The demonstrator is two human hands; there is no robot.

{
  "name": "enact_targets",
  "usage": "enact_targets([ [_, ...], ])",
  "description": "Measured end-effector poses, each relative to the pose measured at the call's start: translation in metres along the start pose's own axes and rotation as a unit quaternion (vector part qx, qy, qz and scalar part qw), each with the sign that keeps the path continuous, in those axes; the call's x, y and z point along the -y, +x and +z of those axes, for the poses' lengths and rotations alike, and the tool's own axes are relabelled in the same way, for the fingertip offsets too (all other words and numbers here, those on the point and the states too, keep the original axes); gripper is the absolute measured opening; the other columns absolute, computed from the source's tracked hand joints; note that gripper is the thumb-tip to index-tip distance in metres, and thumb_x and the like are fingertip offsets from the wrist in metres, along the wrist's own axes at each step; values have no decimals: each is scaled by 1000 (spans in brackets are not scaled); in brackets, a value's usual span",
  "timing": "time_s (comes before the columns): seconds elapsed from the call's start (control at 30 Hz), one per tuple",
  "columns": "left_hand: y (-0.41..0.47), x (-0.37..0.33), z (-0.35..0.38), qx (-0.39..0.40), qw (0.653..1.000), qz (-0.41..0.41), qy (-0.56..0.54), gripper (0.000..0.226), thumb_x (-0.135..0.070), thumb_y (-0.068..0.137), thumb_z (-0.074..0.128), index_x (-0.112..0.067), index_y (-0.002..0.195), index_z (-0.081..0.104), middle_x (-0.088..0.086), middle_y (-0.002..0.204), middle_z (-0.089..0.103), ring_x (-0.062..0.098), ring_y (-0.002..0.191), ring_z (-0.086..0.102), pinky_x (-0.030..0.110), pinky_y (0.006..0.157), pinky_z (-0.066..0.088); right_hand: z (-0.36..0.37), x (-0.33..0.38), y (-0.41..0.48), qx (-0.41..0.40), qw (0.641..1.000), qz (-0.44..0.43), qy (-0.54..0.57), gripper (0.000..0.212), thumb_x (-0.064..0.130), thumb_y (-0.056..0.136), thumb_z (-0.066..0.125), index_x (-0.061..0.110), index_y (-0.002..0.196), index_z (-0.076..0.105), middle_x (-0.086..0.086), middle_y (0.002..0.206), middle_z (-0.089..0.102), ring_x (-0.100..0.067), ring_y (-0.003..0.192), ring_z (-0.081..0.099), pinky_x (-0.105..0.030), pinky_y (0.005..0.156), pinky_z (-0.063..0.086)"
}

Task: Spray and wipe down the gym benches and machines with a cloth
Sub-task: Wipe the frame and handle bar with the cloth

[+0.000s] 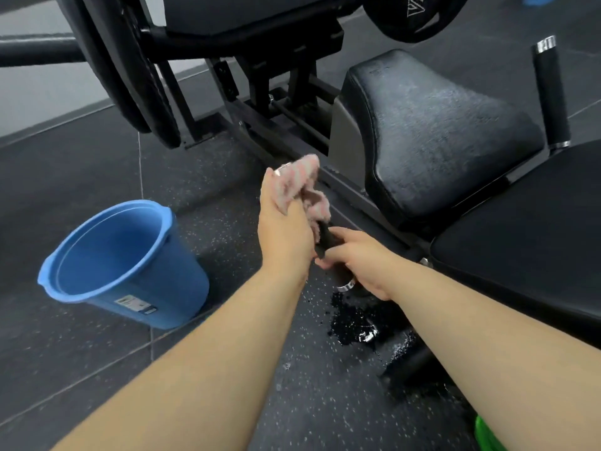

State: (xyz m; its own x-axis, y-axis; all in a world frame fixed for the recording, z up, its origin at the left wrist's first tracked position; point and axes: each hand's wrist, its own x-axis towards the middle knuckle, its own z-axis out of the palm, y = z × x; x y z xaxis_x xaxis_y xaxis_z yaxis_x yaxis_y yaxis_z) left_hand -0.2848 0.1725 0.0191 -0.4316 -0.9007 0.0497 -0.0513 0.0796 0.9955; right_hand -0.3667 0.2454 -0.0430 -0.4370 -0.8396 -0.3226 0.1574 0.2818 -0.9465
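My left hand point(286, 222) holds a pink and white striped cloth point(304, 187) bunched against the upper end of a black handle grip point(328, 242) on the machine's near side. My right hand point(357, 258) grips the lower part of that same handle, just above its chrome end cap point(346, 285). The black padded seat point(432, 138) of the machine sits to the right and looks wet with fine droplets. A second padded section point(527, 236) lies at the right edge.
A blue plastic bucket point(126, 265) stands on the rubber floor to the left. A dark wet puddle point(357, 323) lies below the handle. A second upright handle point(553, 92) rises at the right. Weight plates point(130, 70) and the machine frame fill the back.
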Motion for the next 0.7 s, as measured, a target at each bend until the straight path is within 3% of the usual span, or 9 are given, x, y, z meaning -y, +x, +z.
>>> enact_targets([
  [0.03,-10,11,-1,0,999,-5,39,47,-14,97,42,-55,118,54,-15,93,70,-4,74,64,19,65,52,0,1,-2,-6,997,3,74,22,2,83,52,19,86,67,1,75,68,-17,71,60,-27,67,48],
  [0.1,-37,33,-2,25,995,-35,94,49,-15,98,44,-44,136,48,-14,96,68,-13,68,61,5,56,44,-4,2,-3,-40,983,27,177,24,12,90,42,13,83,66,-3,70,65,-16,62,59,-26,60,50],
  [0.23,-67,46,-10,105,979,-107,137,57,-7,99,41,-34,149,34,-14,101,62,-14,58,59,4,52,42,-14,6,5,-115,970,63,205,41,28,94,36,12,109,70,-11,100,74,-24,89,67,-40,87,53],
  [0.27,-60,41,-12,90,981,-103,135,60,-7,99,42,-32,151,29,-11,113,61,-12,71,62,5,64,46,-15,8,8,-136,970,59,192,40,30,95,37,13,110,69,-10,102,75,-23,94,67,-38,89,52],
  [0.33,-32,26,-15,21,992,-41,119,62,-11,99,45,-29,154,22,-3,138,54,4,112,59,25,98,48,-14,9,12,-156,969,52,183,39,36,98,39,15,110,69,-5,101,75,-22,101,67,-37,95,49],
  [0.4,-3,6,-12,-30,996,1,84,66,-10,97,44,-29,155,18,-2,147,46,13,130,47,36,110,39,-10,9,13,-155,967,49,196,40,42,99,41,15,108,69,-2,93,76,-21,99,68,-36,93,49],
  [0.53,-2,4,2,-9,995,25,99,68,-12,93,44,-38,152,23,-3,129,59,10,115,56,32,100,46,-6,10,12,-163,962,52,212,43,46,100,42,14,106,69,-3,96,74,-19,94,67,-32,78,50],
  [0.6,-24,33,2,17,992,12,124,66,-22,93,45,-36,153,21,-1,120,62,12,107,59,34,96,49,-6,11,11,-173,958,51,223,44,48,99,42,13,100,69,-2,90,75,-20,93,67,-34,82,51],
  [0.7,-82,84,-8,161,960,-51,223,71,-16,91,43,-36,154,17,-2,118,65,11,97,61,31,88,51,-6,3,11,-173,961,65,205,45,48,99,42,13,103,70,-3,90,76,-22,95,68,-40,96,51],
])
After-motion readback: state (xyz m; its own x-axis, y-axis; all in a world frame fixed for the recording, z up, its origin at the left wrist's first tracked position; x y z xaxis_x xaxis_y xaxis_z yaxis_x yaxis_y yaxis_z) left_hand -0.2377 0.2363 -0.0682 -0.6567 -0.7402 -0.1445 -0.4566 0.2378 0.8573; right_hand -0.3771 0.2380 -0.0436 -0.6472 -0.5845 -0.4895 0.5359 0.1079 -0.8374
